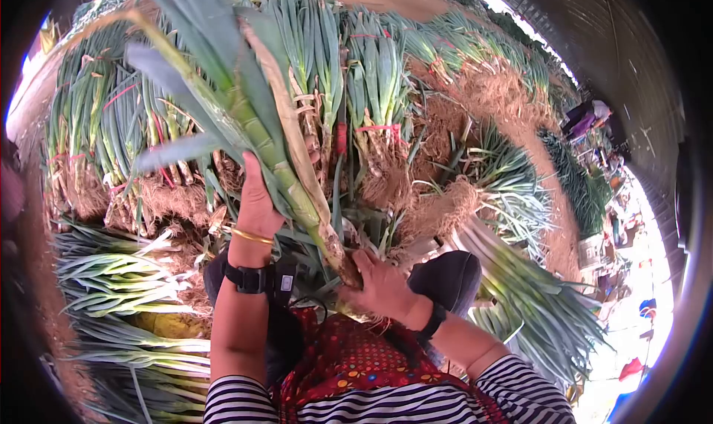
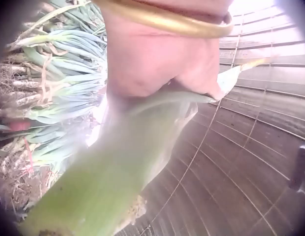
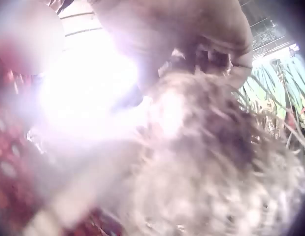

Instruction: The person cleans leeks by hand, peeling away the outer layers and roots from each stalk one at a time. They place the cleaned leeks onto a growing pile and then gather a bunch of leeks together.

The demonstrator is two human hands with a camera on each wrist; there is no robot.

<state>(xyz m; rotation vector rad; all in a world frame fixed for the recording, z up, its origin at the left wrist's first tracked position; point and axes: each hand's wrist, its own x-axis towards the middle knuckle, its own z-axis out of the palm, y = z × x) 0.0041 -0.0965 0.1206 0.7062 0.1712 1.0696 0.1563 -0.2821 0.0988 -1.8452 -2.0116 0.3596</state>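
Observation:
A thick leek (image 1: 278, 160) slants across the front of the body, its broad green leaves up and away and its root end down near the lap. My left hand (image 1: 260, 201) grips it around the stalk, thumb showing along the side. In the left wrist view the green stalk (image 2: 108, 167) runs out from under the palm. At the lower end my right hand (image 1: 382, 286) holds the leek's root end. Fingers curl above a blurred mass of pale roots (image 3: 216, 167) in the right wrist view. A dry tan outer leaf (image 1: 278, 89) hangs along the stalk.
Tied leek bundles (image 1: 375, 89) stand upright ahead, roots down. Loose leeks (image 1: 126, 275) lie in piles to the left, and a large bunch (image 1: 535, 298) lies to the right of the knee (image 1: 453, 275). Another person (image 1: 587, 119) is at the far right.

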